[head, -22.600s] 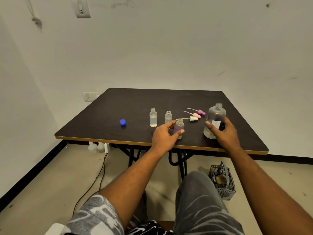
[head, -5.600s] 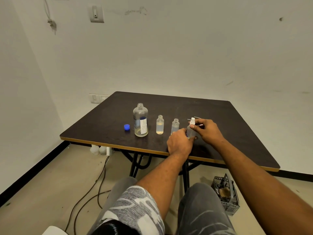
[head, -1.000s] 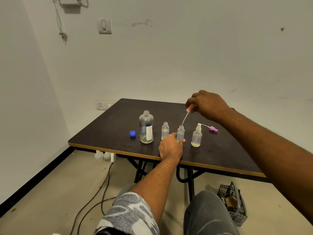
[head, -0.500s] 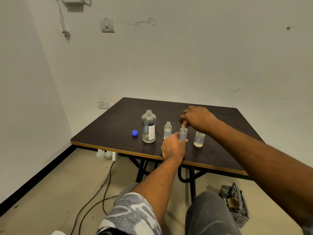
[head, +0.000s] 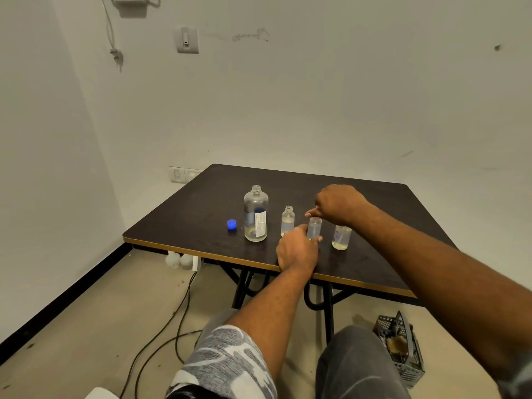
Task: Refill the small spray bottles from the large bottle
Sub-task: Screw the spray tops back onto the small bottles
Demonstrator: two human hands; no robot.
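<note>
The large clear bottle (head: 256, 217) stands uncapped on the dark table (head: 201, 208), with a little liquid at its bottom and its blue cap (head: 231, 224) lying to its left. Three small clear bottles stand in a row to its right. The left one (head: 287, 221) is uncapped. My left hand (head: 298, 249) grips the base of the middle one (head: 314, 228). My right hand (head: 336, 203) is curled over the middle bottle's top, its fingers on the spray head there, which is mostly hidden. The right bottle (head: 341, 237) stands partly behind my right wrist.
The table's front edge (head: 359, 282) runs just below my left wrist. A small grey plastic crate (head: 401, 349) sits on the floor at the right, under the table. Cables (head: 169, 321) trail across the floor at the left. My knees are below the table.
My right hand came down from above the table with the pink spray head and its tube onto the middle bottle's neck. My left hand kept its hold on that bottle.
</note>
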